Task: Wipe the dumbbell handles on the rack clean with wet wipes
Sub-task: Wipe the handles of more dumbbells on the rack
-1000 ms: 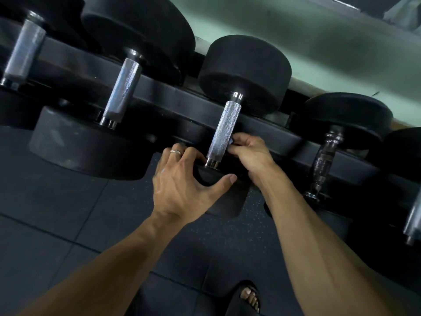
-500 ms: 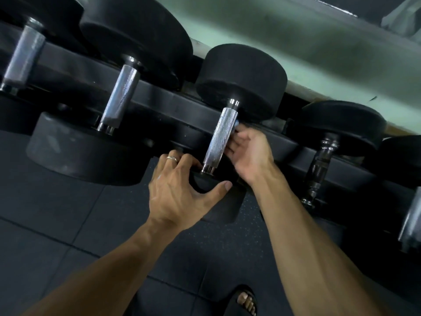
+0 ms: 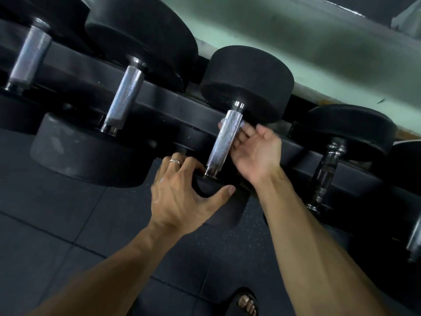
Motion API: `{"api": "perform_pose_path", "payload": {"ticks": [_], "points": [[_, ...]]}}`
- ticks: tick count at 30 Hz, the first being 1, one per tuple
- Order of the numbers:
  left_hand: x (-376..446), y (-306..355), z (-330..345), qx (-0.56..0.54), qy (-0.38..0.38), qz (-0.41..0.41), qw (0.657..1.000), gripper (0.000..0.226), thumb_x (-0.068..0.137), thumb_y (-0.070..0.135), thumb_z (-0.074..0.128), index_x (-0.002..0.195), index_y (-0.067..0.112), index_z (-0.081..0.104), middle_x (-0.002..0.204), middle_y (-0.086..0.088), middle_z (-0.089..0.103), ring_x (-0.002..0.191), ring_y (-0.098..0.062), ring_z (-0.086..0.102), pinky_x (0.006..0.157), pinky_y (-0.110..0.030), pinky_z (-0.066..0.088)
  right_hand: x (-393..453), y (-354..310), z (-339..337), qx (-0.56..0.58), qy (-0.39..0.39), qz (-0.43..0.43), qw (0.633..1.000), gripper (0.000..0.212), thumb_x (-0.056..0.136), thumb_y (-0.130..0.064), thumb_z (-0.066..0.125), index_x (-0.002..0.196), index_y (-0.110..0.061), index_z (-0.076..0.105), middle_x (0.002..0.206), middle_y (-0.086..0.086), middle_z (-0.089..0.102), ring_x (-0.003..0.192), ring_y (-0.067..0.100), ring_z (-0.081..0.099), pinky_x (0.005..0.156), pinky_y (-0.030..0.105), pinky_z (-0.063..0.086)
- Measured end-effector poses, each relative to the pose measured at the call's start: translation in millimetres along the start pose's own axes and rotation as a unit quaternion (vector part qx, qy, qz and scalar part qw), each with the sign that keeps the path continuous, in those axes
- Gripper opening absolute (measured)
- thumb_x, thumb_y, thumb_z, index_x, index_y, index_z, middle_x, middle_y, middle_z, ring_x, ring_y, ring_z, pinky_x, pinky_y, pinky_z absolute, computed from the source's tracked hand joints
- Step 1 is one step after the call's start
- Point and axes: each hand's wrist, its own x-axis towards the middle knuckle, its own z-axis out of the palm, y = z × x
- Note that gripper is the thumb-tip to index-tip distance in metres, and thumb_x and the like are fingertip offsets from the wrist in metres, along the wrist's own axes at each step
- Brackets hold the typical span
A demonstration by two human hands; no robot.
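Observation:
The middle dumbbell lies across the black rack (image 3: 177, 106), its knurled silver handle (image 3: 224, 140) running between a far black head (image 3: 248, 83) and a near head (image 3: 230, 213). My left hand (image 3: 180, 201), with a ring on one finger, grips the near head, thumb on its front face. My right hand (image 3: 257, 151) is palm up at the handle's upper part, its fingers curled behind the bar. A pale wet wipe (image 3: 242, 126) shows at the fingers against the handle; most of it is hidden.
More dumbbells sit on the rack: two silver-handled ones to the left (image 3: 124, 96) (image 3: 27, 58), a dark-handled one to the right (image 3: 325, 172), another at the right edge (image 3: 414, 238). Dark rubber floor tiles (image 3: 57, 224) lie below. My sandalled foot (image 3: 247, 302) is at the bottom.
My right hand has slid up the handle from its near end toward the far head, and its palm has turned upward. My left hand has stayed on the near head.

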Motion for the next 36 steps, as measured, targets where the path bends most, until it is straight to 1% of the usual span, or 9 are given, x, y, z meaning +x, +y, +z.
{"api": "perform_pose_path", "payload": {"ticks": [3, 6, 8, 12, 17, 21, 25, 30, 36], "points": [[-0.6, 0.1, 0.1, -0.003, -0.001, -0.002, 1.0, 0.068, 0.06, 0.083, 0.052, 0.087, 0.022, 0.061, 0.094, 0.007, 0.053, 0.097, -0.014, 0.049, 0.076, -0.033, 0.047, 1.1, 1.5, 1.9, -0.078, 0.02, 0.009, 0.997, 0.055, 0.102, -0.033, 0.025, 0.113, 0.006, 0.063, 0.116, 0.027, 0.068, 0.119, 0.04, 0.062, 0.107, 0.043, 0.044], [-0.6, 0.3, -0.2, -0.002, 0.0, -0.001, 1.0, 0.069, 0.06, 0.084, 0.052, 0.087, 0.022, 0.062, 0.093, 0.007, 0.053, 0.097, -0.015, 0.05, 0.077, -0.035, 0.049, -9.3, 7.2, -10.9, -0.253, 0.032, 0.093, 0.962, 0.065, 0.102, -0.039, 0.024, 0.125, 0.01, 0.06, 0.124, 0.03, 0.063, 0.115, 0.041, 0.059, 0.102, 0.045, 0.044], [-0.5, -0.3, -0.3, -0.002, -0.002, -0.003, 1.0, 0.069, 0.061, 0.085, 0.051, 0.088, 0.022, 0.061, 0.094, 0.007, 0.053, 0.097, -0.015, 0.049, 0.077, -0.035, 0.049, -8.5, 3.3, -11.2, -0.236, 0.035, 0.095, 0.966, 0.068, 0.102, -0.042, 0.024, 0.13, 0.012, 0.056, 0.13, 0.032, 0.059, 0.115, 0.04, 0.059, 0.105, 0.047, 0.042], [-0.4, -0.9, 0.2, -0.004, -0.001, -0.003, 1.0, 0.068, 0.06, 0.085, 0.051, 0.087, 0.023, 0.06, 0.093, 0.008, 0.052, 0.096, -0.014, 0.049, 0.077, -0.034, 0.048, -5.1, 1.5, -4.1, -0.147, 0.008, 0.059, 0.987, 0.066, 0.104, -0.042, 0.02, 0.116, 0.005, 0.065, 0.118, 0.025, 0.069, 0.114, 0.034, 0.065, 0.102, 0.042, 0.047], [-0.5, 0.3, -0.5, 0.005, -0.003, -0.005, 1.0, 0.069, 0.06, 0.085, 0.05, 0.088, 0.022, 0.06, 0.092, 0.008, 0.05, 0.097, -0.014, 0.048, 0.079, -0.035, 0.049, -14.6, 2.7, -17.0, -0.415, 0.052, 0.128, 0.899, 0.082, 0.101, -0.057, 0.022, 0.108, 0.011, 0.068, 0.102, 0.022, 0.073, 0.09, 0.027, 0.068, 0.079, 0.033, 0.052], [-0.4, 0.0, -0.7, 0.004, -0.012, -0.009, 1.0, 0.069, 0.06, 0.086, 0.05, 0.088, 0.023, 0.059, 0.093, 0.008, 0.05, 0.098, -0.014, 0.047, 0.079, -0.035, 0.048, -17.7, -1.5, -15.3, -0.337, 0.017, 0.15, 0.929, 0.101, 0.095, -0.073, 0.01, 0.118, 0.007, 0.066, 0.114, 0.026, 0.069, 0.107, 0.035, 0.068, 0.083, 0.038, 0.054], [-0.5, -0.3, -0.3, 0.005, -0.011, -0.008, 1.0, 0.07, 0.061, 0.086, 0.049, 0.089, 0.023, 0.06, 0.094, 0.008, 0.051, 0.098, -0.014, 0.047, 0.079, -0.035, 0.049, -21.6, -1.3, -14.4, -0.391, 0.022, 0.158, 0.906, 0.104, 0.094, -0.076, 0.006, 0.095, 0.004, 0.072, 0.087, 0.019, 0.075, 0.078, 0.023, 0.074, 0.073, 0.033, 0.051], [-0.5, 0.2, 0.1, -0.004, -0.002, -0.003, 1.0, 0.068, 0.061, 0.085, 0.05, 0.086, 0.022, 0.059, 0.092, 0.008, 0.051, 0.095, -0.012, 0.046, 0.074, -0.03, 0.044, -8.7, -6.1, -7.0, -0.087, -0.008, 0.089, 0.992, 0.118, 0.085, -0.085, 0.005, 0.129, 0.012, 0.055, 0.126, 0.033, 0.061, 0.121, 0.043, 0.06, 0.107, 0.049, 0.042], [-1.2, -0.2, 0.5, 0.002, 0.003, 0.004, 1.0, 0.068, 0.062, 0.085, 0.051, 0.086, 0.022, 0.059, 0.092, 0.007, 0.051, 0.094, -0.014, 0.049, 0.074, -0.035, 0.05, -18.1, -0.5, -4.8, -0.19, 0.0, 0.128, 0.973, 0.117, 0.088, -0.083, 0.006, 0.124, 0.015, 0.058, 0.121, 0.034, 0.063, 0.115, 0.042, 0.063, 0.098, 0.047, 0.049]]}}
